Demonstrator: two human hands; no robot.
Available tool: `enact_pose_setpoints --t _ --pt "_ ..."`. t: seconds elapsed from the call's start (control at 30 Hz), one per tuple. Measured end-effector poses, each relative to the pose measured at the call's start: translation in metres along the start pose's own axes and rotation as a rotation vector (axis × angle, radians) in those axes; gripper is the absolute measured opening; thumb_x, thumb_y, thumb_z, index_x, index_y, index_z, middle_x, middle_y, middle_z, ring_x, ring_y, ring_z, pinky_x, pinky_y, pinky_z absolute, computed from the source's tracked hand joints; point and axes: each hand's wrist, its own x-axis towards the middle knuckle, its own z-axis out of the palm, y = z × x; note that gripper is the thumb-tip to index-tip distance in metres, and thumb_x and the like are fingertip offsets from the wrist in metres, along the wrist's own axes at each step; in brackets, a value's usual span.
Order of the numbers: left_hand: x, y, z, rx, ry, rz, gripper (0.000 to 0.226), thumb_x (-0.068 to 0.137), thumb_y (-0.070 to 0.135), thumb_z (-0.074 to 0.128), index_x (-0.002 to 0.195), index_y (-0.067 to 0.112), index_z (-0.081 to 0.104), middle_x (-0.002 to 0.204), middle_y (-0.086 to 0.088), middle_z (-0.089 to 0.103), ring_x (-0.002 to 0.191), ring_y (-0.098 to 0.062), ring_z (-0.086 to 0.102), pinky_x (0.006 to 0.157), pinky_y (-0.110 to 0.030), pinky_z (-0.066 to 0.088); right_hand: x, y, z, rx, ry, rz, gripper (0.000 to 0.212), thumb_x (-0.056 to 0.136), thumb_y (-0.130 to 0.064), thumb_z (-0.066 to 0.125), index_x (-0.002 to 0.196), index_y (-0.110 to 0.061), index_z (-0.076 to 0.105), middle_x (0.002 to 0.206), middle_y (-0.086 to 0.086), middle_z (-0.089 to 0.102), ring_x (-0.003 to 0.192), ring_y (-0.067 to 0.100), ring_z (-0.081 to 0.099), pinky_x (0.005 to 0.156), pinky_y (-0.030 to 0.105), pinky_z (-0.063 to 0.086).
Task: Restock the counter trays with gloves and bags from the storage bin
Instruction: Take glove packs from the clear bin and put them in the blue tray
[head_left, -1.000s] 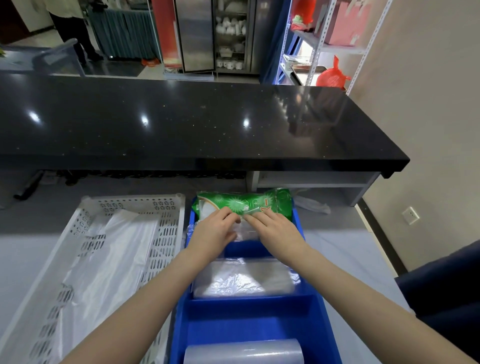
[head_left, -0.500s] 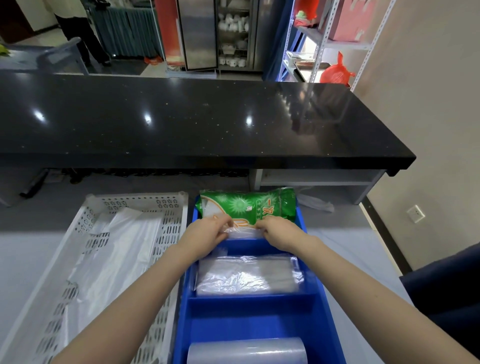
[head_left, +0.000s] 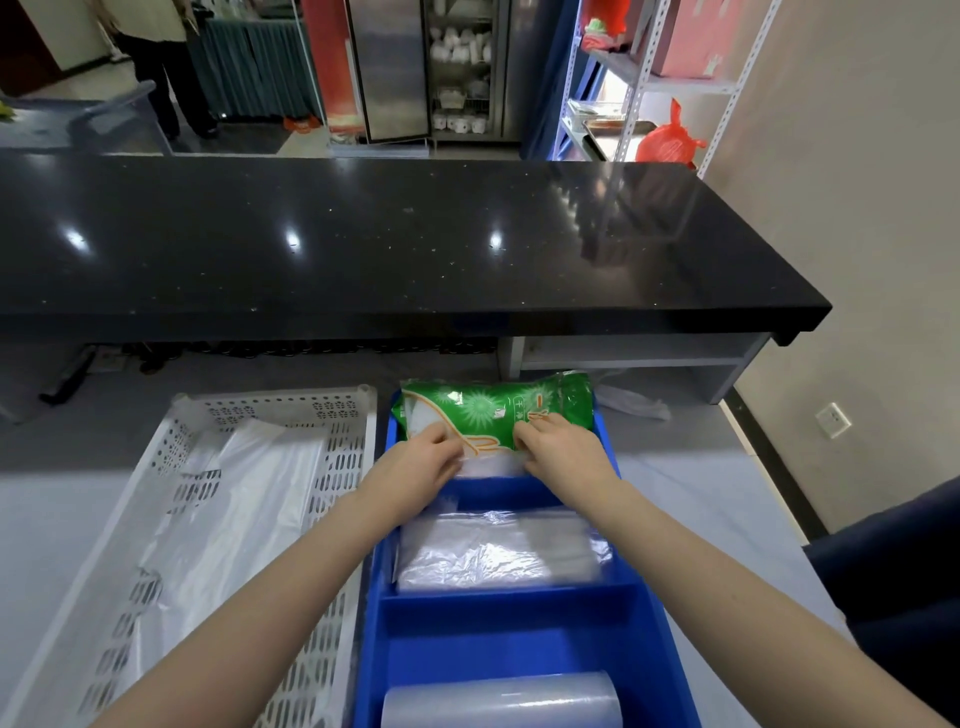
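Observed from the head view: the blue tray stands on the grey surface, just beside the white perforated bin on its left. They lie close together; I cannot tell whether their walls touch.

1. The green packet lies across the tray's far compartment, its upper edge overhanging the far wall and its right end rising above the right wall.
2. Left hand: the grip is closed, with fingers curled onto the packet's lower left edge where the clear portion shows.
3. Right hand: the grip is likewise closed, fingertips bent over the packet's lower right part and thumb tucked beneath. How far the thumb reaches is hidden.
4. The 2 hands are near each other but apart, with a strip of the packet showing between them.
5. The next compartment toward me holds a flat stack of clear bags that fills its width.
6. The nearest compartment holds a clear roll, lying on its side and cut off by the frame edge.
7. A white plastic sheet lies spread inside the bin.
8. A black counter runs across behind the tray and the bin.
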Motion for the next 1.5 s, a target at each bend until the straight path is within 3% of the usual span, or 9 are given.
enact_pose_setpoints --t 0.2,0.33,0.47,0.67,0.87,0.93,1.07,1.37,1.5 --pt "0.000 -0.004 0.001 0.085 0.159 -0.034 0.010 0.081 0.028 0.071 0.082 0.018 0.071 0.091 0.002 0.052 0.082 -0.016 0.048 0.067 -0.029 0.042 -0.011 0.015 -0.003 0.158 -0.013 -0.013 0.009 0.084 -0.011 0.057 0.092 -0.012 0.060 0.098 0.003 0.059 0.091 0.024 0.055 0.064 0.035 0.042" --pt "-0.001 -0.009 -0.003 0.004 0.097 -0.112 0.013 0.081 0.025 0.068 0.090 0.026 0.059 0.084 0.010 0.057 0.076 -0.013 0.056 0.063 -0.026 0.043 -0.017 0.026 -0.006 0.296 -0.141 0.014 0.023 0.093 -0.010 0.050 0.104 -0.018 0.068 0.108 -0.001 0.063 0.099 0.018 0.058 0.082 0.037 0.050" --pt "-0.006 -0.020 -0.006 0.098 0.042 0.035 0.014 0.091 0.036 0.055 0.084 0.024 0.060 0.083 0.010 0.063 0.075 -0.013 0.060 0.062 -0.027 0.046 -0.021 0.029 -0.005 0.306 -0.233 0.010 0.036 0.090 0.000 0.043 0.109 -0.017 0.068 0.110 0.003 0.065 0.102 0.022 0.058 0.087 0.037 0.048" --pt "-0.011 -0.025 -0.004 0.199 -0.078 0.132 0.024 0.096 0.039 0.036 0.100 0.028 0.057 0.087 0.005 0.069 0.077 -0.019 0.061 0.073 -0.034 0.046 -0.025 0.022 -0.002 0.248 -0.194 -0.055 0.017 0.095 -0.030 0.042 0.109 -0.033 0.052 0.115 -0.006 0.056 0.093 0.021 0.058 0.070 0.030 0.042" --pt "-0.008 -0.023 0.002 0.302 -0.182 0.147 0.033 0.093 0.047 0.041 0.117 0.031 0.057 0.122 0.010 0.056 0.112 -0.013 0.051 0.091 -0.033 0.034 -0.020 0.017 0.005 0.102 -0.257 -0.057 0.042 0.091 -0.056 0.042 0.121 -0.033 0.059 0.113 -0.005 0.047 0.104 0.016 0.049 0.076 0.029 0.037" --pt "-0.007 -0.020 0.003 0.292 -0.187 0.104 0.039 0.092 0.053 0.041 0.115 0.030 0.062 0.118 0.006 0.052 0.112 -0.014 0.046 0.090 -0.033 0.034 -0.019 0.012 0.005 0.092 -0.216 -0.054 0.044 0.090 -0.058 0.042 0.115 -0.030 0.064 0.104 -0.004 0.042 0.101 0.017 0.044 0.078 0.029 0.034" --pt "-0.006 -0.009 -0.002 0.105 0.024 0.025 0.031 0.086 0.049 0.054 0.097 0.025 0.071 0.098 0.006 0.051 0.097 -0.013 0.047 0.082 -0.030 0.039 -0.020 0.008 0.000 0.193 -0.125 -0.031 0.032 0.089 -0.049 0.052 0.105 -0.025 0.068 0.102 -0.003 0.043 0.099 0.017 0.044 0.085 0.030 0.039" --pt "-0.003 0.014 -0.003 -0.143 -0.009 0.010 0.063 0.084 0.031 0.062 0.140 0.037 0.033 0.122 0.010 0.042 0.093 -0.010 0.056 0.071 -0.030 0.053 -0.018 -0.004 -0.011 0.366 -0.192 -0.013 0.034 0.088 -0.029 0.057 0.120 -0.031 0.046 0.098 -0.004 0.064 0.085 0.018 0.059 0.074 0.034 0.049" --pt "-0.001 0.016 -0.007 -0.092 -0.048 0.045 0.030 0.089 0.038 0.055 0.118 0.032 0.054 0.114 0.011 0.046 0.089 -0.011 0.055 0.072 -0.035 0.053 -0.018 -0.002 -0.012 0.347 -0.233 -0.053 0.025 0.088 -0.026 0.054 0.111 -0.031 0.050 0.102 -0.001 0.064 0.090 0.020 0.059 0.078 0.038 0.050"
